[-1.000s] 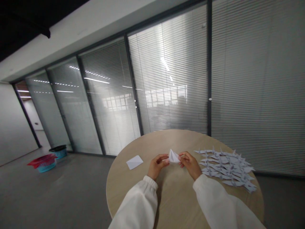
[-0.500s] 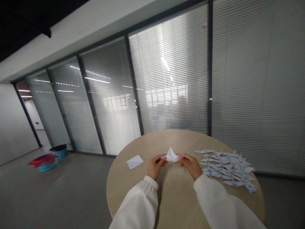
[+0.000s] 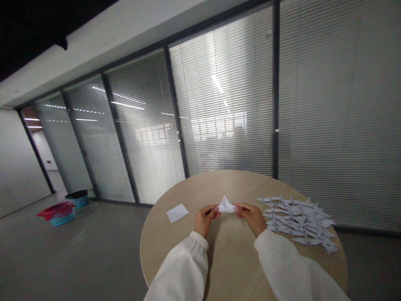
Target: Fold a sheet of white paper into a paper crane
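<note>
Paper (image 3: 226, 206), white and partly folded, is held up above the middle of the table (image 3: 233, 267) in the head view. The left hand (image 3: 205, 218) pinches its left end between thumb and fingers, and the right hand (image 3: 251, 217) grips the opposite end the same way. How it is creased underneath is too small to tell.

At the right lies a group of finished-looking paper birds (image 3: 297, 219), crowded in overlapping rows; I cannot count them. The piece in the hands looks only partway folded: it has one peak but none of the thin spikes seen on the group. At the left rests a flat white sheet (image 3: 177, 213), four-sided with a faint crease, apparently not worked further.

The paper seems thin, matte and crisp, with sharp points. The table is round, with pale wood grain and a smooth surface. The white sleeves (image 3: 181, 263) are soft cloth, gathered at the cuffs. Beyond, blinds (image 3: 224, 100) make fine ridges, and a bin (image 3: 61, 220) wears a crumpled red liner (image 3: 56, 210).
</note>
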